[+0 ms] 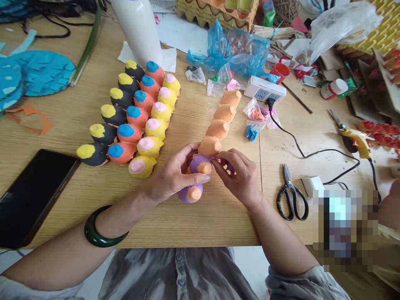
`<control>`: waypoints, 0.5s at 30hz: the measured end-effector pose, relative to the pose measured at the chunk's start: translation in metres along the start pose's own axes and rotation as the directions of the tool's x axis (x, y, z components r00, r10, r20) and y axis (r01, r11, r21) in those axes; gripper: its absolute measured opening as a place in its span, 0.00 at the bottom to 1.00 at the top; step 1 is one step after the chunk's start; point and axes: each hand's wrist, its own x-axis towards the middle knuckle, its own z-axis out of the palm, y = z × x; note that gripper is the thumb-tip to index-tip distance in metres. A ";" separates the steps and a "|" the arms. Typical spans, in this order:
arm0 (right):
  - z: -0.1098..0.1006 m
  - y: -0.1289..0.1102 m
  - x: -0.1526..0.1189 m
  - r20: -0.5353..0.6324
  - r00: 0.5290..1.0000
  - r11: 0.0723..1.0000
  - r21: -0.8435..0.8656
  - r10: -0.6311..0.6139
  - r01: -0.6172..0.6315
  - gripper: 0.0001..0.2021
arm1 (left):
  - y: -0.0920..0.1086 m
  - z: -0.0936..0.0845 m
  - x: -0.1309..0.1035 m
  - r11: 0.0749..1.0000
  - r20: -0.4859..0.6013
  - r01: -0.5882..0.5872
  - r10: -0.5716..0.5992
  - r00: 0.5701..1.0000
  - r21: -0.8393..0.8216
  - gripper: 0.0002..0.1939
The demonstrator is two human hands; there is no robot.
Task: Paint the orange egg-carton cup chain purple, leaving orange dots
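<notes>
Now the left hand [175, 175] grips the orange-and-purple strip [217, 130] while the right hand [240, 173] pinches purple clay [214, 158] (scissors [289, 184] lie nearby).

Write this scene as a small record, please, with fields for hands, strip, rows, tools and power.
Left hand: holds the knobbed strip
Right hand: holds purple material at the strip's edge
Strip: far knobs orange; near knobs purple, orange-tipped
Rows at left: black row, yellow-tipped; orange row, blue-tipped; yellow row, pink-tipped
Tools at right: scissors, glue gun
Power: socket block, black plug
</notes>
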 end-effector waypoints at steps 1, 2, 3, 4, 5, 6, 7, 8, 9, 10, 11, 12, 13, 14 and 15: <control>0.000 0.000 0.000 0.001 1.000 1.000 -0.009 -0.003 0.003 0.05 | 0.000 0.000 0.000 1.000 0.010 -0.004 0.004 1.000 -0.004 0.32; -0.001 0.000 0.000 0.003 1.000 1.000 -0.012 0.001 0.000 0.06 | 0.001 0.000 0.000 1.000 0.023 -0.007 0.008 1.000 -0.012 0.32; -0.001 -0.001 0.000 0.002 1.000 1.000 -0.005 0.015 -0.015 0.06 | 0.001 0.001 0.000 1.000 0.035 -0.008 0.009 0.999 -0.022 0.32; -0.001 -0.001 0.000 0.002 0.999 0.999 0.014 0.041 -0.041 0.07 | 0.002 0.001 0.000 0.999 0.045 -0.008 0.010 0.999 -0.032 0.32; -0.001 -0.001 0.000 0.006 0.997 0.996 0.044 0.080 -0.081 0.07 | 0.002 0.001 0.000 0.999 0.051 -0.005 0.007 0.999 -0.036 0.32; -0.001 -0.002 0.000 0.018 0.991 0.987 0.081 0.135 -0.136 0.08 | 0.003 0.001 0.000 0.999 0.052 -0.002 0.004 0.999 -0.034 0.32; -0.001 -0.002 0.001 0.037 0.979 0.971 0.121 0.201 -0.204 0.10 | 0.004 0.001 0.000 1.000 0.049 0.001 0.000 0.999 -0.026 0.31; -0.001 -0.002 0.001 0.060 0.961 0.947 0.159 0.272 -0.278 0.11 | 0.005 0.001 0.000 1.000 0.046 0.006 -0.005 0.999 -0.013 0.30; -0.001 -0.003 0.001 0.085 0.937 0.917 0.193 0.340 -0.350 0.13 | 0.006 0.000 0.000 1.000 0.044 0.011 -0.011 0.999 0.003 0.29; -0.001 -0.003 0.001 0.109 0.910 0.883 0.223 0.399 -0.413 0.15 | 0.007 0.000 0.000 1.000 0.047 0.016 -0.017 0.999 0.022 0.28; -0.002 -0.003 0.002 0.130 0.885 0.849 0.251 0.447 -0.465 0.16 | 0.008 0.000 0.000 0.999 0.053 0.018 -0.020 0.998 0.037 0.28; -0.002 -0.004 0.003 0.148 0.865 0.818 0.282 0.479 -0.501 0.17 | 0.009 -0.001 0.000 0.999 0.060 0.019 -0.022 0.998 0.047 0.27; -0.003 -0.004 0.004 0.163 0.850 0.790 0.317 0.500 -0.526 0.17 | 0.010 -0.001 0.000 0.999 0.065 0.021 -0.024 0.998 0.048 0.27; -0.003 -0.004 0.005 0.183 0.836 0.758 0.357 0.517 -0.546 0.18 | 0.010 -0.001 0.000 0.999 0.061 0.026 -0.028 0.998 0.040 0.27; -0.004 -0.004 0.007 0.210 0.819 0.715 0.405 0.534 -0.570 0.19 | 0.011 -0.001 0.001 0.999 0.050 0.031 -0.033 0.998 0.026 0.27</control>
